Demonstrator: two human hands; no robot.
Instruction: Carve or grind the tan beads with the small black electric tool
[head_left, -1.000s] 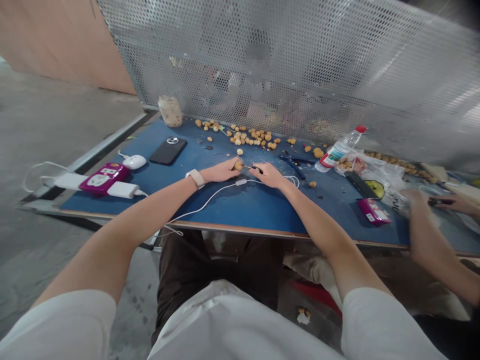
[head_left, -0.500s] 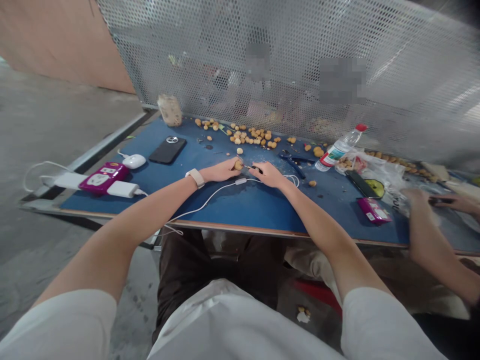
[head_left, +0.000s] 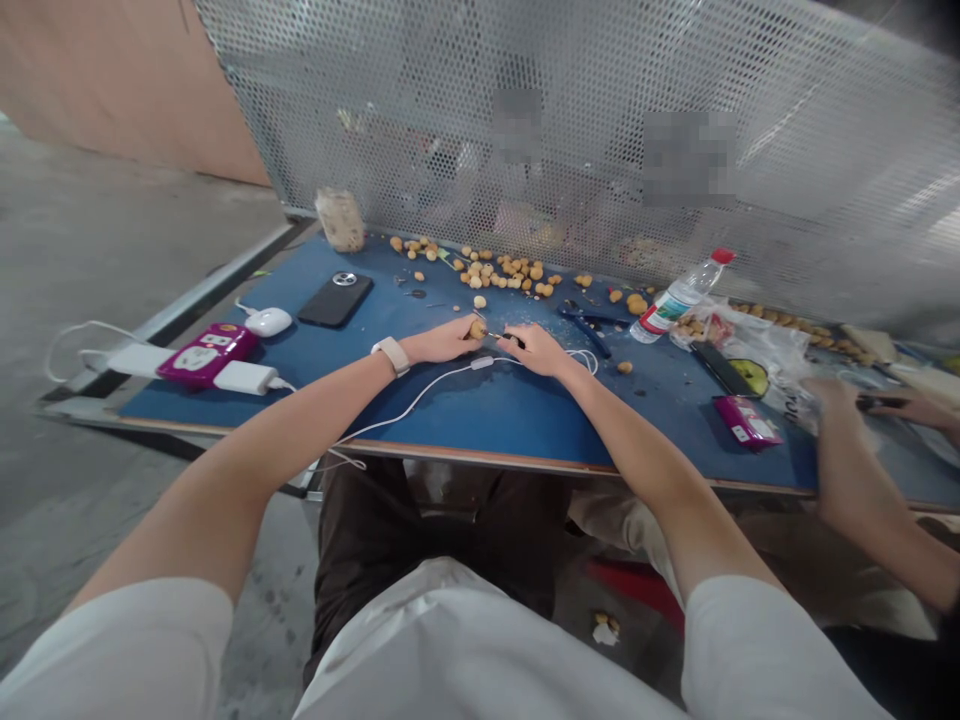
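Note:
My left hand [head_left: 446, 340] is shut on a small round tan ball [head_left: 477, 329], pinching it at the fingertips. My right hand [head_left: 538, 350] faces it and grips a small tool [head_left: 501, 336] with a dark handle and a thin metal tip. That tip reaches the ball. A white cable [head_left: 442, 381] runs under my right wrist across the blue table [head_left: 480, 400]. Several more tan balls [head_left: 510, 275] lie scattered beyond my hands. My fingers hide part of the ball.
A perforated metal screen [head_left: 480, 130] stands along the far edge. On the table are a phone [head_left: 335, 299], a power strip [head_left: 206, 360], blue-handled pliers [head_left: 589, 325] and a plastic bottle [head_left: 679, 298]. A co-worker's hand [head_left: 829, 400] works at the right.
The view has shifted slightly. My hands remain nearly in place, with the tan ball and tool still held between them.

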